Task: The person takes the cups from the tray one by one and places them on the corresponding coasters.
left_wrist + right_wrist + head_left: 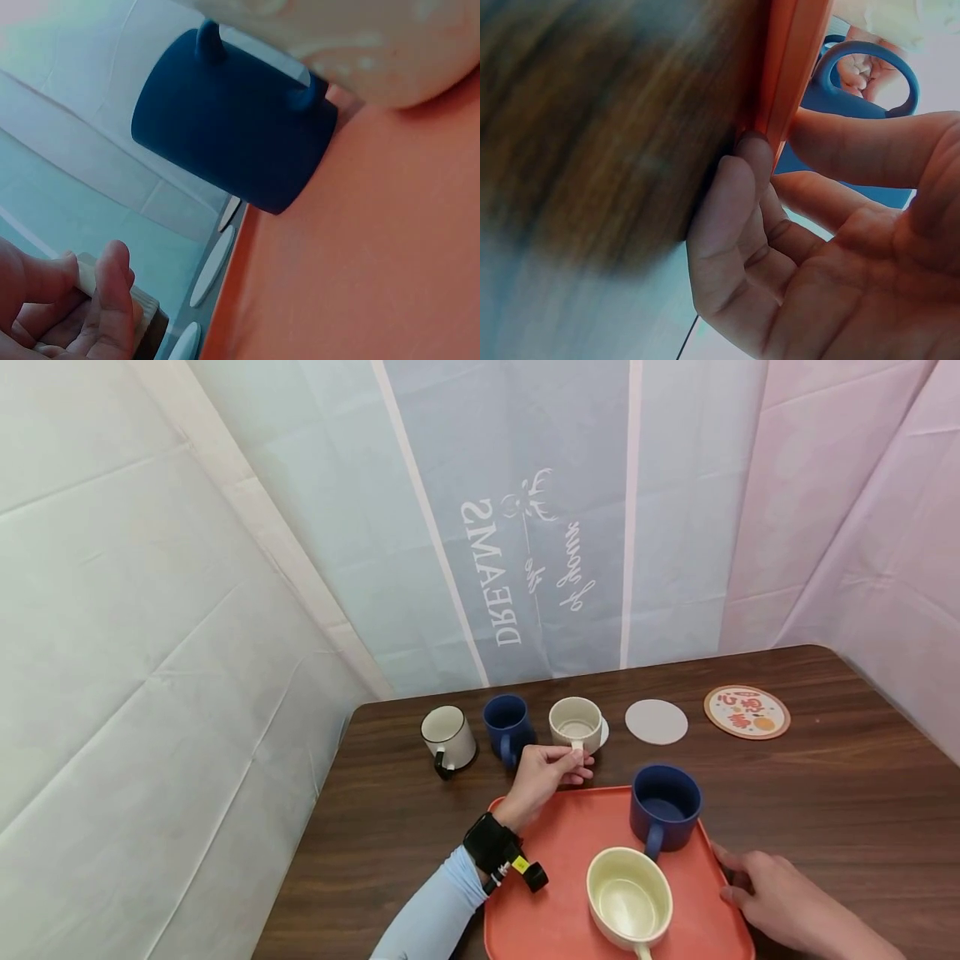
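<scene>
Stretched beyond the far edge of the tray (558,831), the left hand (546,774) pinched the white cup (575,720) by its handle (577,746); the right hand (768,893) gripped the tray's right edge. Between them, a blue mug (666,817) occupied the far-right corner.

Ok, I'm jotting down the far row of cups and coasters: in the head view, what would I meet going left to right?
White mug with black handle, blue mug, cream cup, plain white coaster, printed coaster.
</scene>
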Demonstrator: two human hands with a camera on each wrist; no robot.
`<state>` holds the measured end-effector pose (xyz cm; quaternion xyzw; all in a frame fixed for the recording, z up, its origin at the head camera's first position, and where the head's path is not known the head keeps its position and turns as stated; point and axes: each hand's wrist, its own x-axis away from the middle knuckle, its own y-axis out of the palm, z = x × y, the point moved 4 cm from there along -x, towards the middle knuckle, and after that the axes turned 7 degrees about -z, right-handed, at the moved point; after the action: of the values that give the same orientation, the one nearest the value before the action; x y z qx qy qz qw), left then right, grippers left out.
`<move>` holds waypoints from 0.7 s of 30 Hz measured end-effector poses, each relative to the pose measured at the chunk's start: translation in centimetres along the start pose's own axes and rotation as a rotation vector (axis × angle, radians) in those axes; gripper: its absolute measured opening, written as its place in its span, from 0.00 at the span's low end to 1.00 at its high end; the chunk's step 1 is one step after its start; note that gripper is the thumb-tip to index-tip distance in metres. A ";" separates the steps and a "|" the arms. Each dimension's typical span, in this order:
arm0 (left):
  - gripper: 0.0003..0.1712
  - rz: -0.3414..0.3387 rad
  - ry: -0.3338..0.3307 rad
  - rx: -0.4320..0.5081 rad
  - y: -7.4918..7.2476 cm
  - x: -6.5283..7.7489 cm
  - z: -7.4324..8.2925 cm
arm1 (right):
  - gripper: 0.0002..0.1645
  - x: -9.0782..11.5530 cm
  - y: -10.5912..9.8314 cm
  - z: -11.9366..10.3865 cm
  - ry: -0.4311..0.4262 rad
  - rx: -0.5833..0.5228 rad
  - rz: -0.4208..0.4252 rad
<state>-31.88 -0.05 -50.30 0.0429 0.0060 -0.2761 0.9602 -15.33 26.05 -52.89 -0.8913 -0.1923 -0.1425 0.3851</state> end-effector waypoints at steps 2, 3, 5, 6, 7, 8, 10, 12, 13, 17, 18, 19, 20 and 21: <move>0.15 0.006 -0.001 0.002 0.0 -0.4 -0.1 | 0.32 0.0 0.0 0.1 0.011 -0.005 -0.006; 0.15 0.008 -0.002 0.003 0.1 -0.6 -0.1 | 0.32 -0.1 0.0 0.1 0.023 -0.015 -0.011; 0.16 0.009 -0.005 0.007 0.1 -0.9 -0.1 | 0.32 -0.1 0.0 0.2 0.031 -0.025 -0.022; 0.16 0.010 -0.007 0.008 0.1 -1.1 -0.2 | 0.32 -0.1 0.0 0.2 0.035 -0.028 -0.025; 0.16 0.010 -0.010 0.008 0.1 -1.2 -0.2 | 0.32 -0.2 0.1 0.3 0.050 -0.043 -0.031; 0.16 0.011 -0.012 0.009 0.1 -1.3 -0.2 | 0.33 -0.2 0.1 0.3 0.052 -0.048 -0.034; 0.16 0.013 -0.017 0.010 0.1 -1.4 -0.3 | 0.33 -0.2 0.1 0.3 0.055 -0.054 -0.033; 0.16 0.018 -0.020 0.012 0.1 -1.6 -0.4 | 0.33 -0.3 0.2 0.3 0.057 -0.053 -0.032; 0.16 0.021 -0.025 0.014 0.1 -1.7 -0.4 | 0.33 -0.2 0.2 0.3 0.056 -0.053 -0.031; 0.16 0.032 -0.037 0.024 0.0 -2.0 -0.7 | 0.32 -0.2 0.1 0.3 0.042 -0.048 -0.026; 0.16 0.032 -0.041 0.026 0.0 -2.1 -0.8 | 0.32 -0.1 0.1 0.2 0.040 -0.049 -0.026; 0.16 0.033 -0.046 0.028 0.0 -2.2 -0.8 | 0.32 -0.1 0.1 0.2 0.041 -0.049 -0.026; 0.16 0.033 -0.049 0.028 0.0 -2.3 -0.9 | 0.32 -0.1 0.1 0.1 0.044 -0.047 -0.027; 0.16 0.032 -0.053 0.031 0.0 -2.3 -1.0 | 0.32 0.0 0.0 0.1 0.040 -0.040 -0.029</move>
<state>-33.86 1.22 -51.18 0.0504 -0.0244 -0.2620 0.9634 -15.34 26.06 -52.98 -0.8930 -0.1945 -0.1695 0.3688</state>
